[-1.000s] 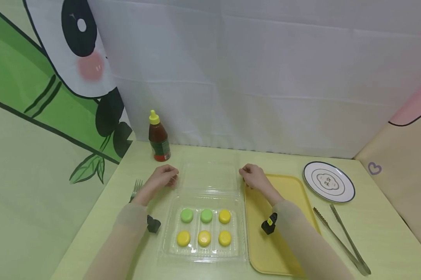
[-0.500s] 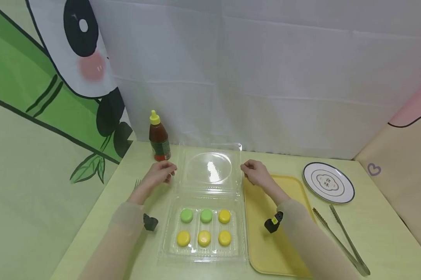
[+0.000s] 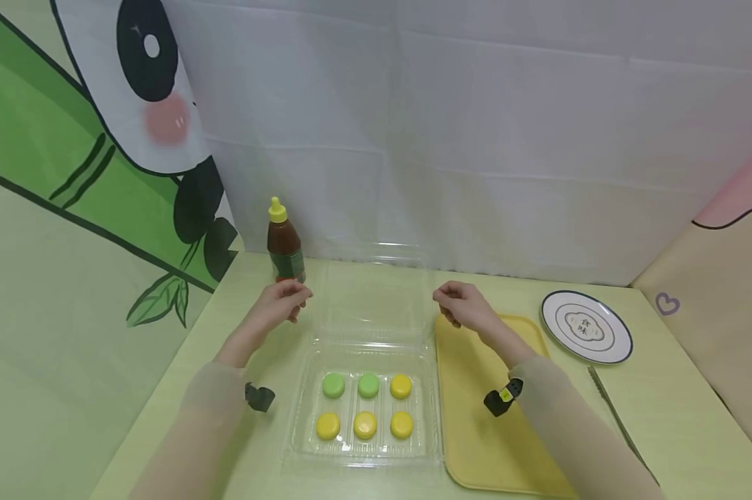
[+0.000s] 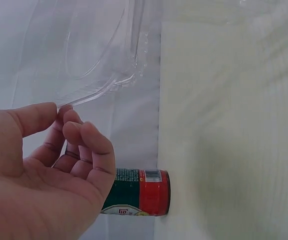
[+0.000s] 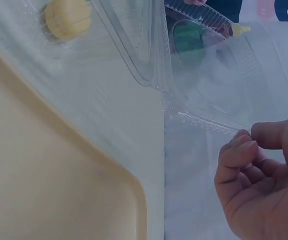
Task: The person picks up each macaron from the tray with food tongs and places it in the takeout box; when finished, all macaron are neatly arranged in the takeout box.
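Observation:
A clear plastic clamshell container [image 3: 363, 461] stands in the middle of the table with its hinged lid [image 3: 376, 298] tilted up at the back. In its base sit two green macarons [image 3: 334, 385] and several yellow macarons [image 3: 365, 425]. My left hand [image 3: 282, 303] pinches the lid's left edge between thumb and fingertip; the left wrist view shows that grip near a rounded corner of the lid [image 4: 96, 95]. On the opposite side my right hand [image 3: 466, 305] pinches the right edge, thumb against forefinger, as the right wrist view shows.
A sauce bottle [image 3: 285, 243] with a yellow cap stands behind my left hand. Under my right forearm lies a yellow tray [image 3: 475, 444]. Further right are a white plate [image 3: 587, 326] and metal tongs [image 3: 619, 420], partly covered by my sleeve. A curtain hangs behind the table.
The lid has swung up from lying further back, its far edge now higher. Both hands have risen with it. My left arm now hides the fork, and my right sleeve covers part of the tongs.

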The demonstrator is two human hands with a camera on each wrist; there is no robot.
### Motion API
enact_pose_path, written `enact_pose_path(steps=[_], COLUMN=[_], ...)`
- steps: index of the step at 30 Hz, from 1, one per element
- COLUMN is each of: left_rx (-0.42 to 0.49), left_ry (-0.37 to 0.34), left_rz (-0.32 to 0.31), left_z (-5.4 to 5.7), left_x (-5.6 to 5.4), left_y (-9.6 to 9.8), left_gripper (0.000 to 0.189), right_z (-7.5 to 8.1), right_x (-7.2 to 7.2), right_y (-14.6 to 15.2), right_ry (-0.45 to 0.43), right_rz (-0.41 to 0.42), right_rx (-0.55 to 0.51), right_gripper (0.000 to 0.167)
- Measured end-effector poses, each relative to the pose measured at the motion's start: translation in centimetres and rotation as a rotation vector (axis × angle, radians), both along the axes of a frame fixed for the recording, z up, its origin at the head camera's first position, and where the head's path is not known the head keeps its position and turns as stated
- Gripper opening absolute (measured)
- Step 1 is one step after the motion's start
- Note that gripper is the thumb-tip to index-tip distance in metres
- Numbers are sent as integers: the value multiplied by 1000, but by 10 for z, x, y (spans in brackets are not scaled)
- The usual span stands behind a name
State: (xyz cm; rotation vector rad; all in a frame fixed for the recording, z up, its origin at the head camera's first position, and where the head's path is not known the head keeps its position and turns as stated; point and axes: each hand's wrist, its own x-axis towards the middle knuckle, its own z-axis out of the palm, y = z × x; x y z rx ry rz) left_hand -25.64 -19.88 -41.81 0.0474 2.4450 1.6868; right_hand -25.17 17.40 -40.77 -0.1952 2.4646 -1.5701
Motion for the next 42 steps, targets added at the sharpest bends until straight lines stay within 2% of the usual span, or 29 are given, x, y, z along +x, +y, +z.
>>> enact_pose_path(steps=[7, 14, 21, 26, 37, 42], left_rx=[7, 45, 103, 111, 146, 122], left_ry=[1, 14, 7, 4, 2, -18], left_rz=[-1, -16, -43, -52, -92, -109], left_z=[7, 11, 15, 19, 18, 18], left_x=[7, 16, 30, 41, 62, 76], left_y=[0, -2, -4, -5, -12, -17], left_gripper=[35, 34, 40, 33, 30, 30], right_z=[2, 8, 12, 13, 12, 7], right_x=[4, 14, 27, 38, 58, 66], right_y=[7, 11, 18, 24, 30, 31], right_ry=[-47, -75, -100, -129, -154, -159], right_rz=[42, 93, 148, 174, 218, 254], right_rx=[-124, -161, -253, -316, -360, -387], right_gripper=[23, 22, 22, 21, 21, 19])
